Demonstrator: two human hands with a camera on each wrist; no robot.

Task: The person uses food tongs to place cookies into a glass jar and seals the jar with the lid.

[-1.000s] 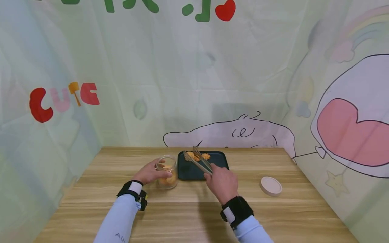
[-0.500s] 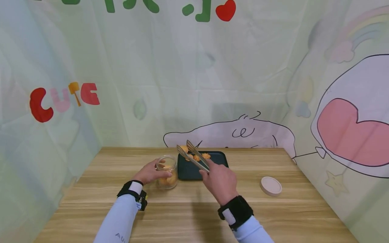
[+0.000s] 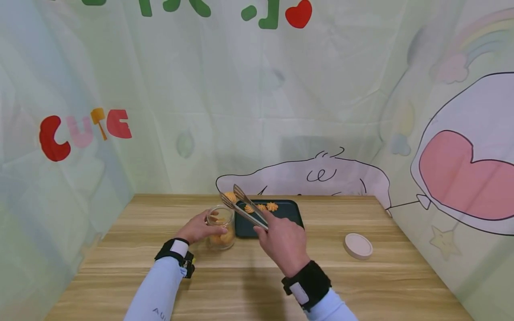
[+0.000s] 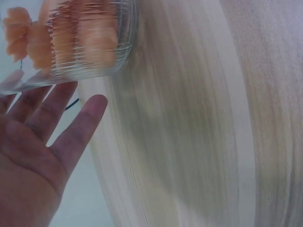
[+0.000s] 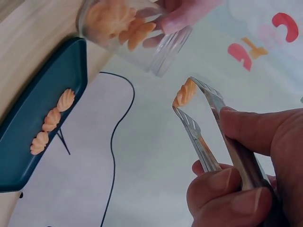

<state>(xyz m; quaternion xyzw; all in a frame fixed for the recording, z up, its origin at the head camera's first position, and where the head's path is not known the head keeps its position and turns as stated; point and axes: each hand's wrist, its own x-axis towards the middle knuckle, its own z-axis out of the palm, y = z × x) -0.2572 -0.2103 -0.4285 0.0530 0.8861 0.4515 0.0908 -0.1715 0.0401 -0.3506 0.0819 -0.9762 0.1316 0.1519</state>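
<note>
With thumb in front and fingers behind, my left hand (image 3: 198, 229) holds a clear glass jar (image 3: 230, 217) upright on the table. Several orange, ridged piped cookies lie inside the jar, seen also in the left wrist view. My right hand (image 3: 284, 243) grips metal tongs (image 3: 252, 217). Pinched between the tongs' tips is one cookie (image 5: 184, 92), raised just behind the jar's open mouth and apart from it. A dark tray (image 3: 292, 213) right of the jar bears three more cookies (image 5: 52, 119) in a row at its far edge.
A pale round lid (image 3: 358, 245) lies at the right of the wooden table (image 3: 192, 285). Behind the table hangs a printed cloth (image 3: 225, 98) with cartoon figures. A black band with a camera is strapped on each wrist.
My right hand has lifted a cookie off the tray with the tongs and carried it left, over to the jar. The left hand and the jar have stayed in place.
</note>
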